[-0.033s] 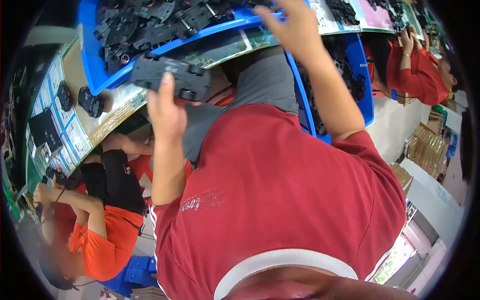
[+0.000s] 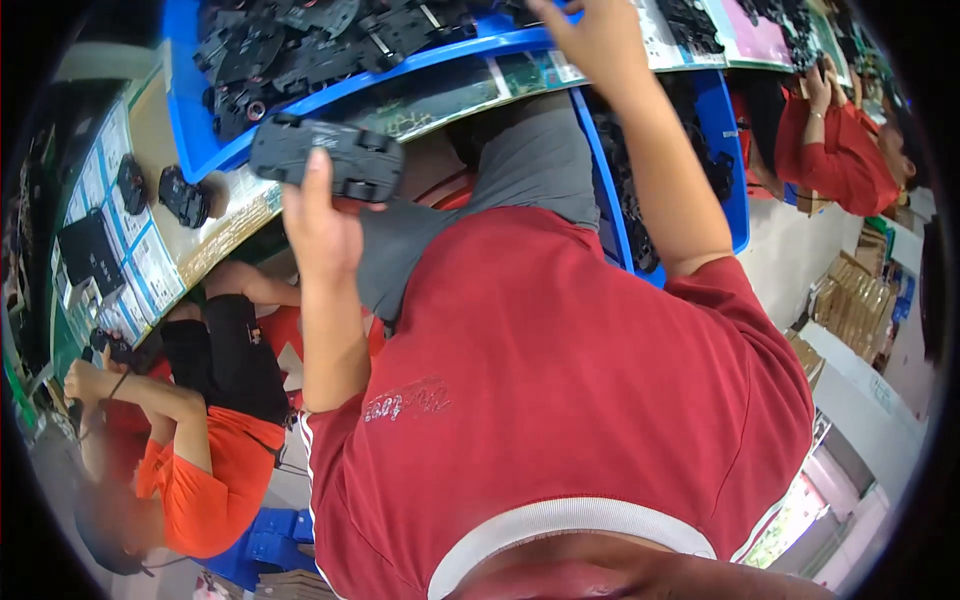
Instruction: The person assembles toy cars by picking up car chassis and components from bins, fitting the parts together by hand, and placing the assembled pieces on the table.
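My left hand [image 2: 322, 222] is closed on a black toy car chassis [image 2: 328, 158], its thumb pressed on the upper face. The chassis is held at the near edge of a large blue bin [image 2: 340, 88] heaped with similar black chassis parts [image 2: 290, 45]. My right hand [image 2: 606, 45] is over the right end of that bin. Its thumb reaches left, apart from the fingers, and nothing shows in its grasp. The top edge of the picture cuts off some of its fingertips.
Below the bench on the right stands another blue bin [image 2: 735, 165] with black parts. Two black units [image 2: 182, 197] sit on the bench at left. A co-worker in orange [image 2: 215, 500] is at left, another in red [image 2: 835, 150] at far right. Cardboard stacks [image 2: 855, 300] lie beyond.
My left hand and the chassis have shifted slightly left. My right hand has moved a little up and to the right over the bin's end.
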`<state>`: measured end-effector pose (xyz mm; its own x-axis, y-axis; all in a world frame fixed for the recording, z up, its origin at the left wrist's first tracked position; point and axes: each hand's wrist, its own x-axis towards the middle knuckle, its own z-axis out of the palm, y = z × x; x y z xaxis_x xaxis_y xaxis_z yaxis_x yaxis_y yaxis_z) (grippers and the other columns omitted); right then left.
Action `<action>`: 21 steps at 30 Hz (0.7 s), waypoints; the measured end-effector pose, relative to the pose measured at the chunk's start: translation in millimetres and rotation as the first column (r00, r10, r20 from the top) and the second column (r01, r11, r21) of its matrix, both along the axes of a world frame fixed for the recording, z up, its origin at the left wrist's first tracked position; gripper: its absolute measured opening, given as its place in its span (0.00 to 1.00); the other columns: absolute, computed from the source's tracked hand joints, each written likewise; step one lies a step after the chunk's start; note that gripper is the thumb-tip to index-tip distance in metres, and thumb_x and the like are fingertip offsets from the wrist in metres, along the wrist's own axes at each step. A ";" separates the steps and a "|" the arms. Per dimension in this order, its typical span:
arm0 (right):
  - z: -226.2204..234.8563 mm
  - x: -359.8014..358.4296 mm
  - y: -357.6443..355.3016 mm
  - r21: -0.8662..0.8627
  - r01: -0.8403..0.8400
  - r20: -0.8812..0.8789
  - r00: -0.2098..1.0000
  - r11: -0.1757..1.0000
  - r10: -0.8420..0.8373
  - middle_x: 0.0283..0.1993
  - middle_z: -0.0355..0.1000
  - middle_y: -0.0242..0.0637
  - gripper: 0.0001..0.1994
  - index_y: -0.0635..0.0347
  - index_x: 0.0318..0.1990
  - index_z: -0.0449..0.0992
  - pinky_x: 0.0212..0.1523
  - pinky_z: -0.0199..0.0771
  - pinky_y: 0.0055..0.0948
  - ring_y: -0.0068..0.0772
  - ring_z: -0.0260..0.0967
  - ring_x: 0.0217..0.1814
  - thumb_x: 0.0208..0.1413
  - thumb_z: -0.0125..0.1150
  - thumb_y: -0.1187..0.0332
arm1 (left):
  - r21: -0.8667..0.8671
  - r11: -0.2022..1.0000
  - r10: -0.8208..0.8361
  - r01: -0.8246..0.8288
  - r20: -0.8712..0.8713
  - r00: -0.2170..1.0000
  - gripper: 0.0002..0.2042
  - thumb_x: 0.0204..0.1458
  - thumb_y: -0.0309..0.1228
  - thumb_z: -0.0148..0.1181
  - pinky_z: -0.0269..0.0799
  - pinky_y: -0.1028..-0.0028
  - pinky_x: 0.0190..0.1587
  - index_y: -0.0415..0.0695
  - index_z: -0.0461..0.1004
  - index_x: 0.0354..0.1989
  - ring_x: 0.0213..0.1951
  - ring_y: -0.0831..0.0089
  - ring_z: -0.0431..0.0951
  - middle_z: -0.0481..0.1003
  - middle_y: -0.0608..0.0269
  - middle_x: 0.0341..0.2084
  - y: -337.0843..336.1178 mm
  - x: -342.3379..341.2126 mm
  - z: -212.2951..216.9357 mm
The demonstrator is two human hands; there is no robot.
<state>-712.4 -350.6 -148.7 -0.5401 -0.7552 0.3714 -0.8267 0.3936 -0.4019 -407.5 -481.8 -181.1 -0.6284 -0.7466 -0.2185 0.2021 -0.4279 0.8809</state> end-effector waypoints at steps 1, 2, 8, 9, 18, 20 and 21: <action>2.6 -12.0 -13.3 0.156 0.085 0.070 0.993 0.984 -0.097 0.40 0.77 0.49 0.18 0.66 0.42 0.79 0.44 0.75 0.40 0.49 0.76 0.43 0.48 0.71 0.62 | -0.035 0.997 0.073 -0.074 -0.031 0.997 0.17 0.66 0.38 0.46 0.77 0.69 0.26 0.40 0.66 0.56 0.37 0.65 0.82 0.78 0.52 0.45 -10.0 14.9 -6.0; 10.5 -23.4 -21.1 0.316 0.178 0.104 0.970 0.932 -0.221 0.43 0.76 0.55 0.17 0.67 0.41 0.79 0.47 0.74 0.45 0.56 0.73 0.47 0.45 0.70 0.65 | -0.007 0.994 0.107 -0.108 -0.073 0.992 0.17 0.65 0.34 0.48 0.79 0.65 0.36 0.39 0.64 0.59 0.43 0.64 0.80 0.76 0.54 0.47 -27.0 32.6 -16.2; -41.3 -79.1 -17.5 0.157 0.053 -0.051 0.998 0.986 -0.045 0.35 0.79 0.48 0.22 0.62 0.51 0.79 0.40 0.76 0.37 0.45 0.79 0.37 0.50 0.69 0.61 | -0.114 0.906 0.402 -0.409 -0.080 0.912 0.20 0.60 0.22 0.56 0.74 0.64 0.54 0.36 0.64 0.60 0.51 0.66 0.76 0.72 0.57 0.52 -74.6 111.8 -10.7; -30.4 -70.7 -13.8 0.101 0.142 -0.076 0.988 0.985 -0.135 0.36 0.79 0.49 0.18 0.63 0.46 0.79 0.41 0.76 0.40 0.49 0.78 0.38 0.51 0.67 0.61 | -0.190 0.859 0.477 -0.476 -0.040 0.878 0.18 0.61 0.23 0.57 0.76 0.65 0.53 0.36 0.66 0.58 0.49 0.67 0.77 0.73 0.57 0.51 -83.9 123.9 -13.2; 8.1 -75.6 44.9 -0.128 0.420 -0.451 0.782 0.898 -0.430 0.37 0.76 0.53 0.13 0.65 0.33 0.77 0.43 0.76 0.45 0.58 0.75 0.41 0.47 0.64 0.63 | -0.406 0.647 0.762 -0.645 0.328 0.558 0.19 0.58 0.36 0.65 0.66 0.73 0.28 0.36 0.71 0.51 0.32 0.74 0.75 0.78 0.59 0.37 -196.0 254.9 -79.8; -17.9 -72.7 55.5 -0.010 0.538 -0.305 0.801 0.843 -0.515 0.47 0.74 0.56 0.18 0.67 0.43 0.76 0.48 0.74 0.46 0.58 0.72 0.50 0.46 0.69 0.67 | -0.401 0.700 0.711 -0.591 0.324 0.623 0.19 0.59 0.36 0.64 0.70 0.73 0.30 0.35 0.71 0.51 0.33 0.72 0.77 0.77 0.58 0.38 -212.2 249.0 -78.1; -30.2 -74.9 64.6 0.100 0.539 -0.318 0.814 0.836 -0.487 0.45 0.75 0.55 0.16 0.66 0.42 0.77 0.48 0.75 0.47 0.58 0.74 0.48 0.47 0.66 0.66 | -0.378 0.752 0.657 -0.540 0.360 0.662 0.18 0.60 0.36 0.63 0.73 0.72 0.31 0.34 0.72 0.51 0.34 0.71 0.78 0.77 0.57 0.38 -223.9 250.2 -77.7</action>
